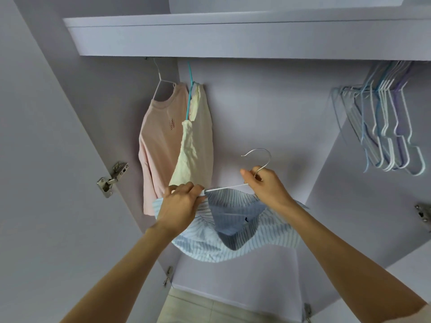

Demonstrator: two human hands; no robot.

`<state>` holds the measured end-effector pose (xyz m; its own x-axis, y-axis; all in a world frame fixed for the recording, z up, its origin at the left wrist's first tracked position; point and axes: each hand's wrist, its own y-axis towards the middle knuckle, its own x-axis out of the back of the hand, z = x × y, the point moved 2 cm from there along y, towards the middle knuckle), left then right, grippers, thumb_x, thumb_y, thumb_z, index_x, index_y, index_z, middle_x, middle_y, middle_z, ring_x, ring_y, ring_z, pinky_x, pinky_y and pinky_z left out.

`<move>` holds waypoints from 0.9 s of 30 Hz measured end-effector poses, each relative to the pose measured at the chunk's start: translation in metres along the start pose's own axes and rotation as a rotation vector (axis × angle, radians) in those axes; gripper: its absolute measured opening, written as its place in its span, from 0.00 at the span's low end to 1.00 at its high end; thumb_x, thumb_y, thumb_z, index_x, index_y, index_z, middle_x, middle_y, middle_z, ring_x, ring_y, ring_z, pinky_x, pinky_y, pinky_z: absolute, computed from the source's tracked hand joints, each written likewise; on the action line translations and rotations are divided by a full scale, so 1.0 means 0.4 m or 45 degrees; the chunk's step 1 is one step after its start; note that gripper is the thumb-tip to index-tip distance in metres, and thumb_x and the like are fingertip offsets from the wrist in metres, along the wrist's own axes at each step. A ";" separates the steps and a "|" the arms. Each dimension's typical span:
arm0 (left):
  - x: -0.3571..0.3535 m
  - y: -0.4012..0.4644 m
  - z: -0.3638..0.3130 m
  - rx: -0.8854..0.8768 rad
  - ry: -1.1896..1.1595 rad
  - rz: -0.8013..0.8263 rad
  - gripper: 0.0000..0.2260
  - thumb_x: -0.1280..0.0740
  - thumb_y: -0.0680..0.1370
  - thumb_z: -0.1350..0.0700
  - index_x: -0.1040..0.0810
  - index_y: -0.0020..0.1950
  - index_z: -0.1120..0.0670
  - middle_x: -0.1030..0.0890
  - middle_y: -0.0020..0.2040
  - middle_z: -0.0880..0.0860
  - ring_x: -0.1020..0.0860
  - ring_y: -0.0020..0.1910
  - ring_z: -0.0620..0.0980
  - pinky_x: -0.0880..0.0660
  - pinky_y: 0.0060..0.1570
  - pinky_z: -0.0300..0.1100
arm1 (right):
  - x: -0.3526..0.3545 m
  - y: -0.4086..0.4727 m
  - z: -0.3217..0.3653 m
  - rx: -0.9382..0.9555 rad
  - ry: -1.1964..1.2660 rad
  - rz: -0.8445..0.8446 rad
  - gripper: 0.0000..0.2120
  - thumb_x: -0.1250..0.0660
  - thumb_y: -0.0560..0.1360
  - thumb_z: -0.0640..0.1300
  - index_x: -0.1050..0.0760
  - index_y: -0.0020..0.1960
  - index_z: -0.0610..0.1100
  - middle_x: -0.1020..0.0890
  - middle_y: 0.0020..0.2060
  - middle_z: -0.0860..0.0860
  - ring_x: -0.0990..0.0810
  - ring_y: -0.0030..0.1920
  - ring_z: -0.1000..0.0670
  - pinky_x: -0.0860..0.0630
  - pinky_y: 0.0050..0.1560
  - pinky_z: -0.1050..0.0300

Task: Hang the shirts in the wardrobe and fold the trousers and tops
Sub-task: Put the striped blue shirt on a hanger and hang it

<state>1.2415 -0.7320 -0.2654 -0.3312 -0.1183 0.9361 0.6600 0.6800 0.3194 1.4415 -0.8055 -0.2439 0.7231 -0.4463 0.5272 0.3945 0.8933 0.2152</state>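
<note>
Head view. Left hand (180, 203): fingers curled, pinching striped shirt (235, 231) at the shoulder, over the hanger (233, 188) arm's end. Right hand (268, 185): gripping hanger at the neck below its hook. Shirt: held up inside wardrobe (268, 108), collar round hanger, body slack beneath. Hung already: pink top (156, 136), cream garment (198, 145). Spare hangers (387, 127) on the right. Step, as judged: seat both shoulders squarely, collar centred, then lift hook to the rail under the shelf (233, 36).
</note>
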 end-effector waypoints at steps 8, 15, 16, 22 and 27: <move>0.015 0.011 0.093 0.247 -0.197 -0.152 0.08 0.40 0.80 0.57 0.23 0.54 0.58 0.21 0.50 0.54 0.24 0.53 0.57 0.48 0.42 0.42 | 0.109 -0.059 -0.150 -0.034 -0.372 0.211 0.15 0.41 0.78 0.36 0.29 0.63 0.42 0.23 0.56 0.49 0.25 0.57 0.48 0.30 0.59 0.57; 0.019 0.035 0.123 0.235 -0.598 0.136 0.09 0.41 0.81 0.56 0.23 0.51 0.58 0.25 0.44 0.51 0.25 0.48 0.54 0.31 0.53 0.40 | 0.140 -0.078 -0.214 0.121 -0.712 -0.004 0.06 0.42 0.75 0.29 0.27 0.45 0.33 0.24 0.41 0.40 0.25 0.43 0.40 0.30 0.43 0.52; 0.027 0.040 0.130 0.269 -0.767 0.147 0.08 0.41 0.81 0.57 0.24 0.48 0.58 0.24 0.43 0.51 0.26 0.46 0.52 0.30 0.49 0.34 | 0.152 -0.084 -0.219 0.130 -0.739 -0.030 0.07 0.42 0.74 0.26 0.27 0.44 0.33 0.25 0.39 0.41 0.26 0.41 0.41 0.31 0.41 0.53; 0.038 0.091 0.123 0.303 -0.732 -0.083 0.12 0.39 0.80 0.54 0.25 0.62 0.54 0.24 0.59 0.54 0.24 0.55 0.53 0.28 0.57 0.48 | 0.204 -0.123 -0.244 0.159 -0.730 -0.239 0.08 0.39 0.70 0.21 0.25 0.39 0.31 0.25 0.33 0.39 0.24 0.35 0.39 0.29 0.36 0.49; -0.006 0.085 0.019 -0.068 -0.346 0.037 0.22 0.40 0.75 0.42 0.24 0.63 0.53 0.22 0.55 0.53 0.24 0.55 0.54 0.34 0.60 0.51 | 0.211 -0.137 -0.259 0.064 -0.600 -0.347 0.06 0.39 0.75 0.27 0.24 0.43 0.31 0.23 0.36 0.39 0.23 0.37 0.40 0.36 0.37 0.60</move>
<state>1.2595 -0.7029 -0.2579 -0.4758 0.1038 0.8734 0.7040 0.6402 0.3074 1.5396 -0.8974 -0.2964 0.2614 -0.6007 0.7555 0.4960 0.7551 0.4288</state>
